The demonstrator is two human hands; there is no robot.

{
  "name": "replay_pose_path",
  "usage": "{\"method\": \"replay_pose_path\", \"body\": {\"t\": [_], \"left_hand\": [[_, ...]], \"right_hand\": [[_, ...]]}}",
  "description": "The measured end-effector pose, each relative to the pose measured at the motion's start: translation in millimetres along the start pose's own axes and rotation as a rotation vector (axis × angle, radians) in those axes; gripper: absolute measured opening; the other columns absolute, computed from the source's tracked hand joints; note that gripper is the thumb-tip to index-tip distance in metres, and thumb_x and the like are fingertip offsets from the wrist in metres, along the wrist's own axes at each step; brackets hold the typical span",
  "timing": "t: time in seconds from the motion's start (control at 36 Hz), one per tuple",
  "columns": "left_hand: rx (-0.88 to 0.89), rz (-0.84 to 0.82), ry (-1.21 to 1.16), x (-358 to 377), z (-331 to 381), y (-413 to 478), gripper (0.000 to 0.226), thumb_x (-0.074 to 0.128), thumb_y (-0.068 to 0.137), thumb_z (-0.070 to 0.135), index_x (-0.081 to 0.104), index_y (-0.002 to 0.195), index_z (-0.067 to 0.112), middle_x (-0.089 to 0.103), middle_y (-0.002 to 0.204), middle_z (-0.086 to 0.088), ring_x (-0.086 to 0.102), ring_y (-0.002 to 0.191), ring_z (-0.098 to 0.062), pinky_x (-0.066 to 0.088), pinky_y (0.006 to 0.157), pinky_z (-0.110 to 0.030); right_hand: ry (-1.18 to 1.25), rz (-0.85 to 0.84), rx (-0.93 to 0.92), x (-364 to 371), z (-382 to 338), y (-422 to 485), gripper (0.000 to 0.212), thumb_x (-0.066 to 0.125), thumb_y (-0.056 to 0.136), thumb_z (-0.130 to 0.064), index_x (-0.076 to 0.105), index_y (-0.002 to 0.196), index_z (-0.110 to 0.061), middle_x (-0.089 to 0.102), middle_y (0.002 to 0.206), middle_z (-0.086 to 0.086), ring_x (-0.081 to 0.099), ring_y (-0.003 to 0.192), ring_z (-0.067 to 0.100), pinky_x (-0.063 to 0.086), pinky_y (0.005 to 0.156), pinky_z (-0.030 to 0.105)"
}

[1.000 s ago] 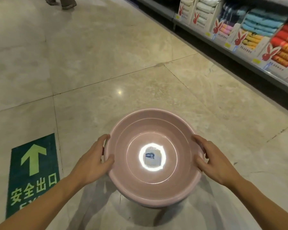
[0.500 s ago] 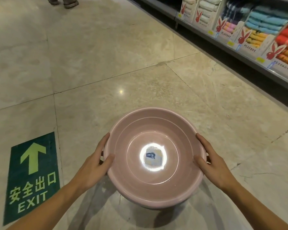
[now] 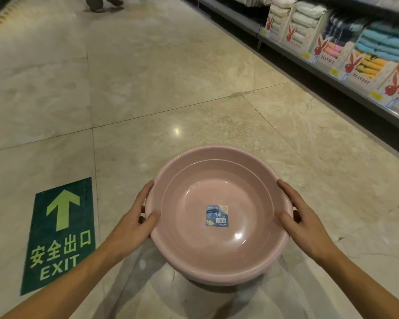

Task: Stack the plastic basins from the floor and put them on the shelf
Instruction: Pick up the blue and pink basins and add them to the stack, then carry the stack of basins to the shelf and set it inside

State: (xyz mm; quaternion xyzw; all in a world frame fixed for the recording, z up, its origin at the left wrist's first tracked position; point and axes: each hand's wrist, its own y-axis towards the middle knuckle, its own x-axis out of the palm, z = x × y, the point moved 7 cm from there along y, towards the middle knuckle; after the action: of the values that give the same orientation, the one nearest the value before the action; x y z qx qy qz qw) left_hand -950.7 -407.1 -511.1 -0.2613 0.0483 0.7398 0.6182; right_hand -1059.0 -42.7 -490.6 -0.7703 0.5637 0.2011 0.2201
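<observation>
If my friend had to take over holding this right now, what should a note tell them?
Left hand: gripping the left rim of the pink basin, thumb inside.
Right hand: gripping the right rim the same way.
The basin is held above the floor; a second rim shows inside its far wall, so it looks like nested basins.
Done: picked up, apparently stacked.
Left: carry them to a shelf. The towel shelf on the right looks full.
</observation>
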Motion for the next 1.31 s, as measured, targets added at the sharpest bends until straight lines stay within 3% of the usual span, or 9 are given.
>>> {"method": "replay_pose_path", "body": {"t": [0.17, 0.31, 0.47, 0.58, 0.69, 0.89, 1.0, 1.17, 1.31], "left_hand": [[-0.004, 0.095, -0.085, -47, 10, -22, 0.065, 0.053, 0.098, 0.046, 0.011, 0.141, 0.072, 0.047, 0.122, 0.026, 0.061, 0.103, -0.006, 0.057, 0.079, -0.030], [0.013, 0.198, -0.112, -109, 15, -48, 0.065, 0.054, 0.098, 0.038, 0.017, 0.144, 0.066, 0.049, 0.131, 0.016, 0.061, 0.109, -0.012, 0.059, 0.086, -0.045], [0.040, 0.394, -0.079, -206, 17, -103, 0.063, 0.053, 0.099, 0.041, 0.019, 0.148, 0.058, 0.045, 0.137, 0.021, 0.058, 0.115, -0.009, 0.056, 0.092, -0.041], [0.016, 0.554, -0.072, -280, 13, -160, 0.060, 0.054, 0.098, 0.043, 0.021, 0.144, 0.063, 0.050, 0.129, 0.024, 0.061, 0.112, -0.012, 0.061, 0.081, -0.045], [-0.034, 0.655, -0.084, -353, 5, -231, 0.057, 0.053, 0.099, 0.043, 0.024, 0.142, 0.065, 0.055, 0.129, 0.011, 0.066, 0.105, -0.020, 0.062, 0.077, -0.048], [-0.167, 0.911, -0.162, -444, -16, -378, 0.058, 0.058, 0.090, 0.040, 0.036, 0.137, 0.066, 0.067, 0.116, -0.008, 0.068, 0.094, -0.036, 0.058, 0.077, -0.058], [-0.193, 1.035, -0.198, -472, -27, -458, 0.057, 0.052, 0.100, 0.025, 0.035, 0.144, 0.057, 0.067, 0.118, -0.005, 0.071, 0.090, -0.029, 0.061, 0.072, -0.044], [-0.250, 1.178, -0.258, -485, -43, -578, 0.049, 0.050, 0.101, 0.029, 0.041, 0.126, 0.070, 0.063, 0.123, 0.010, 0.068, 0.104, -0.025, 0.060, 0.083, -0.054], [-0.360, 1.278, -0.250, -480, -51, -668, 0.048, 0.046, 0.102, 0.028, 0.035, 0.138, 0.058, 0.059, 0.122, 0.007, 0.067, 0.101, -0.027, 0.062, 0.077, -0.052]], "right_hand": [[0.012, -0.018, -0.060, 9, -53, 7, 0.064, 0.058, 0.097, -0.024, 0.035, 0.141, -0.066, 0.056, 0.110, -0.042, 0.067, 0.096, 0.026, 0.059, 0.083, 0.050], [0.025, -0.063, -0.149, 33, -124, 16, 0.062, 0.056, 0.098, -0.026, 0.034, 0.143, -0.063, 0.047, 0.123, -0.047, 0.065, 0.095, 0.000, 0.060, 0.078, 0.034], [0.006, -0.164, -0.298, 86, -231, 28, 0.061, 0.054, 0.098, -0.027, 0.032, 0.145, -0.060, 0.037, 0.131, -0.047, 0.057, 0.102, -0.013, 0.052, 0.074, 0.021], [0.038, -0.246, -0.400, 132, -315, 20, 0.060, 0.053, 0.099, -0.022, 0.035, 0.148, -0.053, 0.042, 0.135, -0.037, 0.052, 0.099, -0.025, 0.048, 0.069, 0.013], [0.099, -0.364, -0.488, 184, -397, 1, 0.060, 0.055, 0.097, -0.019, 0.041, 0.147, -0.049, 0.047, 0.138, -0.034, 0.053, 0.105, -0.021, 0.050, 0.080, 0.019], [0.121, -0.605, -0.642, 289, -524, -57, 0.056, 0.055, 0.099, -0.024, 0.039, 0.147, -0.049, 0.049, 0.131, -0.030, 0.057, 0.089, -0.023, 0.052, 0.066, 0.020], [0.150, -0.729, -0.695, 346, -576, -102, 0.056, 0.055, 0.099, -0.023, 0.041, 0.146, -0.048, 0.050, 0.119, -0.036, 0.061, 0.091, -0.016, 0.053, 0.066, 0.019], [0.143, -0.892, -0.719, 416, -637, -188, 0.056, 0.056, 0.097, -0.015, 0.046, 0.145, -0.042, 0.067, 0.115, -0.002, 0.068, 0.095, 0.027, 0.059, 0.080, 0.052], [0.119, -1.032, -0.742, 456, -675, -262, 0.054, 0.058, 0.096, -0.016, 0.048, 0.145, -0.037, 0.072, 0.106, 0.010, 0.067, 0.076, 0.024, 0.058, 0.069, 0.052]]}}
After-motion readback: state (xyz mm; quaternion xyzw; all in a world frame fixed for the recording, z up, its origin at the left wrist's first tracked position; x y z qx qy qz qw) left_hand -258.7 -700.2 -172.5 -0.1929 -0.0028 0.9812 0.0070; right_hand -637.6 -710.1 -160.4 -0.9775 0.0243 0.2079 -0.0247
